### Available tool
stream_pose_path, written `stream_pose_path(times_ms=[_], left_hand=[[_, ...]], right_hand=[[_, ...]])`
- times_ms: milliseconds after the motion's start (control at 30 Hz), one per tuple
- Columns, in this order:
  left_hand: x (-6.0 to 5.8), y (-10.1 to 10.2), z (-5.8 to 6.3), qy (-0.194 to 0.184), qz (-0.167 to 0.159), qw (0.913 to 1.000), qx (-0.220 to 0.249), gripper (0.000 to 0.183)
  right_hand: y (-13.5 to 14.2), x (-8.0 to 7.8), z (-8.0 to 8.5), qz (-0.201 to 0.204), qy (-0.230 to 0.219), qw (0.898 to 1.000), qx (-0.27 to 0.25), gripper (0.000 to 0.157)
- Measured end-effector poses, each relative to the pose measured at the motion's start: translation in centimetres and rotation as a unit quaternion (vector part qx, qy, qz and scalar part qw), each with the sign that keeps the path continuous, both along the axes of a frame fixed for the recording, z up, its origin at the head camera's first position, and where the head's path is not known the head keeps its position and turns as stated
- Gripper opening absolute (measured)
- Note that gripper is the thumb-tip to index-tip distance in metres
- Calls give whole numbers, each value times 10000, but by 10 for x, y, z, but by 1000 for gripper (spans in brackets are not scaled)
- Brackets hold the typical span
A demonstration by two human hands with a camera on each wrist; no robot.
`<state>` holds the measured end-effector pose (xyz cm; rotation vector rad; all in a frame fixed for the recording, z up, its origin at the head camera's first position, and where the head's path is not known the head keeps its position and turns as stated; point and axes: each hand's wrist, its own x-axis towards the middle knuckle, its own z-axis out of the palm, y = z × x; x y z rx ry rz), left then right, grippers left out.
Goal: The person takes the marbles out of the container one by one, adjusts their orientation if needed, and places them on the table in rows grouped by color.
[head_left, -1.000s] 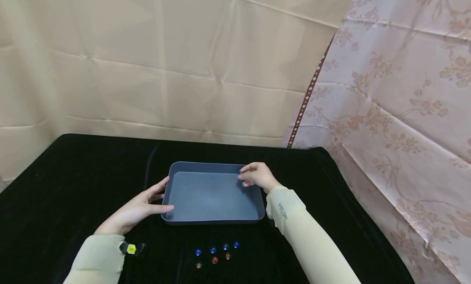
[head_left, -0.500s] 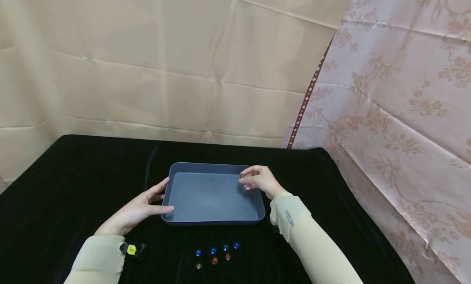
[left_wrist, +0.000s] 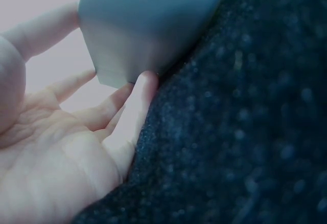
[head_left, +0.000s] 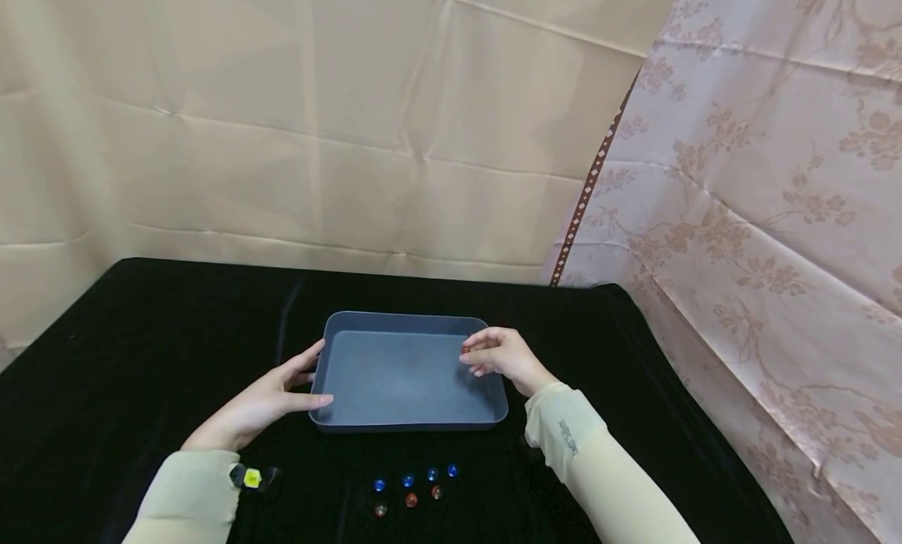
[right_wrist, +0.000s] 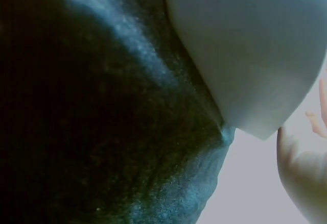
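Note:
A shallow blue-grey baking tray (head_left: 395,380) lies on the black cloth. My left hand (head_left: 271,391) grips its left side, thumb over the rim and fingers against the outer wall; the left wrist view has these fingers (left_wrist: 140,91) at the tray's underside edge. Over the tray's right part, my right hand (head_left: 509,360) pinches a small red marble (head_left: 466,350) between thumb and fingertips. In the right wrist view, the tray's outer wall (right_wrist: 250,55) covers most of that hand (right_wrist: 306,173) and hides the marble.
In front of the tray, several blue marbles (head_left: 408,480) form a row, with clear-and-red marbles (head_left: 411,499) nearer to me. The black-covered table (head_left: 176,333) ends at a cream curtain (head_left: 352,176) behind and a floral curtain (head_left: 761,215) at the right.
My right hand has drawn back toward me and slightly right over the tray's right side, still pinching the red marble. The left hand and the tray stay in place.

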<state>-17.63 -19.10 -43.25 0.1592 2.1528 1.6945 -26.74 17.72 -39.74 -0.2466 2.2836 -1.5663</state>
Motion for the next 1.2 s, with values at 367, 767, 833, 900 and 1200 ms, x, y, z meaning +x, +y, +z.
stream_pose_path(times_ms=[367,767,833,900,1200], left_hand=[[1,1,2,-32,-2,10000,-7,89],[0,1,0,-9,62,10000,-55,89],[0,1,0,-8,66,10000,-61,89],[0,1,0,-14,73,10000,-55,90],[2,1,1,-56,39,10000,54,88]], right_hand=[[7,13,-3,117,-218,9996,-151,34],[10,31,-7,-43,-320,9982,-515,24],[10,33,-8,-24,-300,9980,-556,25],[10,36,-8,-10,-290,9978,-595,26],[16,47,-8,83,-264,9969,-733,32]])
